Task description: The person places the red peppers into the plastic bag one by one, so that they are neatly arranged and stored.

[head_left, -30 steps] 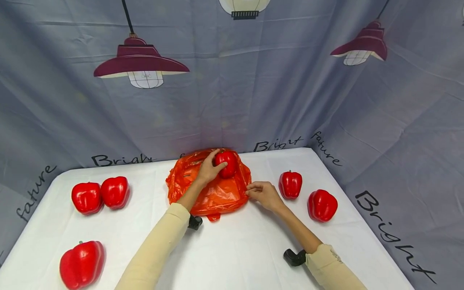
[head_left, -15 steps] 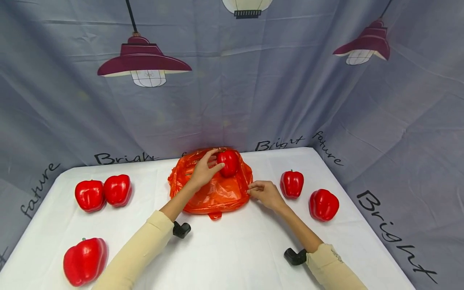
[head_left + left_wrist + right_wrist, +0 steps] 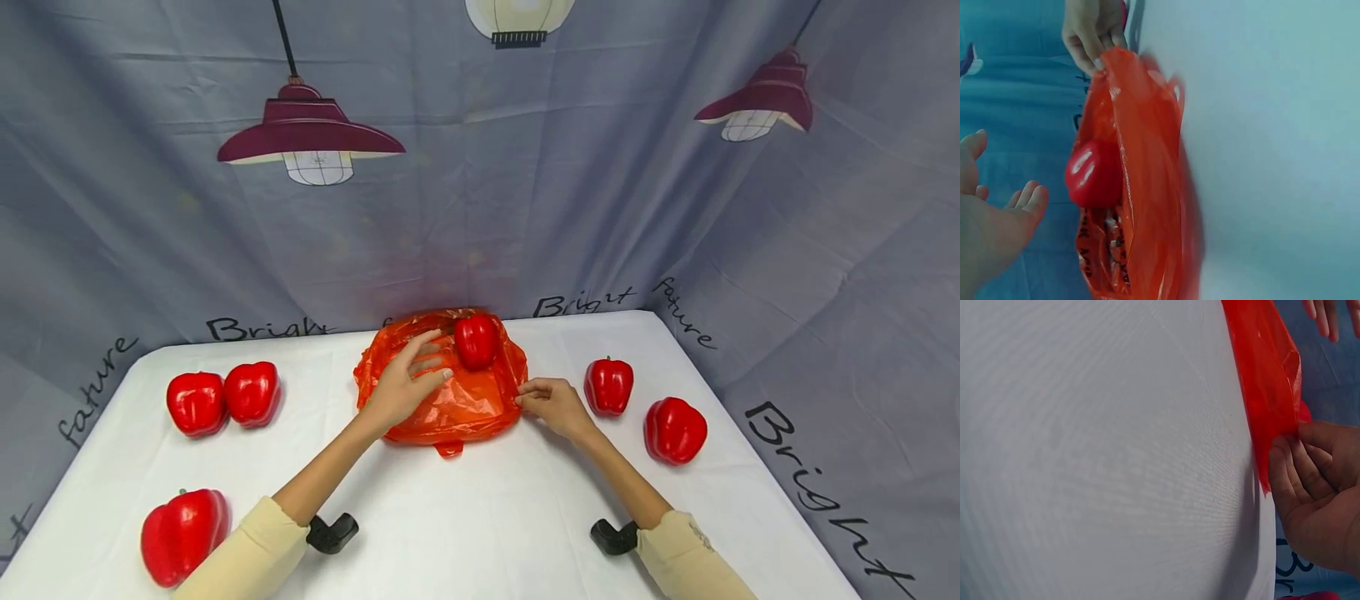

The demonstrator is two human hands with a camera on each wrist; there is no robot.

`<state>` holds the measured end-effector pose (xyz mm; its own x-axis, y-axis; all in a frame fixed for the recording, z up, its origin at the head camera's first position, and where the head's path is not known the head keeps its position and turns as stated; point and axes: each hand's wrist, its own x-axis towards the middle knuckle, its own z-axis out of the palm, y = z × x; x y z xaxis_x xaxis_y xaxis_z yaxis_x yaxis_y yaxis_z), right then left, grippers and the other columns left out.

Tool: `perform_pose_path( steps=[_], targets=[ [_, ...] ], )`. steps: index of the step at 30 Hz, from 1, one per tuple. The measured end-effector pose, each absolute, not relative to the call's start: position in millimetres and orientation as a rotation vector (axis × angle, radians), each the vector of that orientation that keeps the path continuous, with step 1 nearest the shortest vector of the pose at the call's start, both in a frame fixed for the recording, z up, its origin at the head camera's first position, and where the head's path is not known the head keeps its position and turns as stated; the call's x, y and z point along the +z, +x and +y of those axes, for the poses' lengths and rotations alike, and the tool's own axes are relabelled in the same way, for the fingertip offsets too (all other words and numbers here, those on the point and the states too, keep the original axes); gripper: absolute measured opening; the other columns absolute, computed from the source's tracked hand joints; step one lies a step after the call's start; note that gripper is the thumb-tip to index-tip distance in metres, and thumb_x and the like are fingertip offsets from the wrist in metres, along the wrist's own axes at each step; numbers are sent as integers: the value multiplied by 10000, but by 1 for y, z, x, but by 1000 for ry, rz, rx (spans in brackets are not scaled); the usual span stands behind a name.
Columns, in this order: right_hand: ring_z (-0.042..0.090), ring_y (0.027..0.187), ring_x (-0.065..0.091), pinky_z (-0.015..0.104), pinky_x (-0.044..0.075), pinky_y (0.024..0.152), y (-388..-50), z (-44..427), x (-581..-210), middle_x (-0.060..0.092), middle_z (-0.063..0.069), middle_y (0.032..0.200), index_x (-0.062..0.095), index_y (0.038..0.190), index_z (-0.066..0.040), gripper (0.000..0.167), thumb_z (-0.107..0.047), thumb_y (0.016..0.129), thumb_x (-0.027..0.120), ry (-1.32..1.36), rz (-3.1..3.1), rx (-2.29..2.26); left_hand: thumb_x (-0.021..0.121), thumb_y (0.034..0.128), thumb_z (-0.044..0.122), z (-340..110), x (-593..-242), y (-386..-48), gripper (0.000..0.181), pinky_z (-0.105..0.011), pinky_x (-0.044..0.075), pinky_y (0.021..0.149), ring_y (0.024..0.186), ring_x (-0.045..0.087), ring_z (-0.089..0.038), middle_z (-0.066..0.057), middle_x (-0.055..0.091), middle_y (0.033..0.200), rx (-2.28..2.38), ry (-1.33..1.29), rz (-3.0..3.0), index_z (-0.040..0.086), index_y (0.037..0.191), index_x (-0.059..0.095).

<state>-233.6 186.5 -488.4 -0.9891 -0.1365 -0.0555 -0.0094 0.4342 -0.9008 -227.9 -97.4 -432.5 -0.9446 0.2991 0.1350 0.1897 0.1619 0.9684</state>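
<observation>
An orange-red plastic bag (image 3: pixel 457 412) lies spread at the far middle of the table, its mouth gaping. Inside, toward its right side, sits a red bell pepper (image 3: pixel 477 342). My left hand (image 3: pixel 401 387) hovers over the bag's left part, fingers spread and apart from the pepper; the left wrist view shows that hand (image 3: pixel 997 225) with nothing in it. At the bag's right edge my right hand (image 3: pixel 553 403) pinches the rim between thumb and fingers, as the right wrist view also shows with the hand (image 3: pixel 1325 494) on the plastic.
Two red bell peppers stand at the right, one nearer the bag (image 3: pixel 609 387) and one farther out (image 3: pixel 675 431). At the left are a touching pair of peppers (image 3: pixel 197 404) and a larger pepper (image 3: pixel 183 536) nearer me. A grey curtain (image 3: pixel 465 208) hangs behind the white table (image 3: pixel 465 533).
My left hand has let go of the pepper in the bag and drawn back toward the lower left, fingers spreading. The right hand keeps its pinch on the bag's rim.
</observation>
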Motion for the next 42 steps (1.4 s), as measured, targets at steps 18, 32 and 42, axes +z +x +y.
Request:
perform_pose_path(
  steps=[18, 32, 42],
  targets=[
    [202, 830, 690, 308, 584, 747, -233, 189, -490, 736, 134, 943, 713, 1048, 69, 170, -37, 915, 706, -192, 2543, -1640, 705, 954, 186, -177, -420, -144, 649, -416, 400, 1073, 1335, 470, -316, -130, 511, 1426, 1879, 411, 2481, 119, 1515, 385],
    [251, 836, 699, 319, 592, 762, -235, 189, -491, 731, 146, 949, 703, 1063, 76, 177, -37, 928, 689, -188, 2506, -1679, 704, 938, 76, -237, -414, -86, 673, -101, 421, 951, 1207, 518, 16, -101, 539, 1368, 1793, 270, 2806, 112, 1522, 371],
    [220, 824, 699, 318, 589, 770, -234, 188, -493, 736, 115, 941, 718, 1058, 49, 162, -26, 917, 693, -166, 2511, -1674, 686, 966, 235, -288, -430, -52, 740, -33, 355, 888, 1320, 447, -71, -192, 443, 1466, 1443, -410, 3034, 169, 1580, 277]
  ],
)
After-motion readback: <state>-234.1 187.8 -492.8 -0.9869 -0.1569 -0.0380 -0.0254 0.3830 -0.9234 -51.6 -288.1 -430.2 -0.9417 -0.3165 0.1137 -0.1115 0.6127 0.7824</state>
